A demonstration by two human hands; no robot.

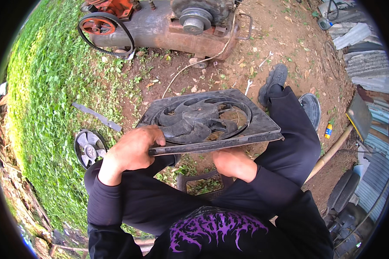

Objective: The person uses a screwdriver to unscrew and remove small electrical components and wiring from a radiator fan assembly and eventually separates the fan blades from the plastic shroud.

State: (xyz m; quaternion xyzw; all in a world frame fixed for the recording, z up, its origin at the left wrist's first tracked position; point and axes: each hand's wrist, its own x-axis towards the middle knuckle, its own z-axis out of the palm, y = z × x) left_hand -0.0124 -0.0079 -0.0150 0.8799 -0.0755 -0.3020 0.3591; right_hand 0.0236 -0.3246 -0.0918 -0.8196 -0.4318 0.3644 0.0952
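Observation:
A black radiator fan (199, 115) in a dusty, roughly square shroud (263, 121) lies tilted above my lap, its several curved blades facing up. At the near left corner my left hand (136, 146) is closed on the shroud's edge, thumb over the rim. My right hand (235, 164) reaches beneath the near edge; the shroud hides its fingers, so what they do underneath cannot be seen. Brown ground shows through gaps between the blades on the right side of the ring.
Ahead lies a rusty compressor tank (160, 30) with a loose drive belt (132, 41) and a pulley (195, 20). A wrench (248, 87) is beyond the shroud. Left, in grass, are a grey blade (97, 116) and a wheel cover (90, 149). Right are a round pan (310, 111) and corrugated sheets (369, 64).

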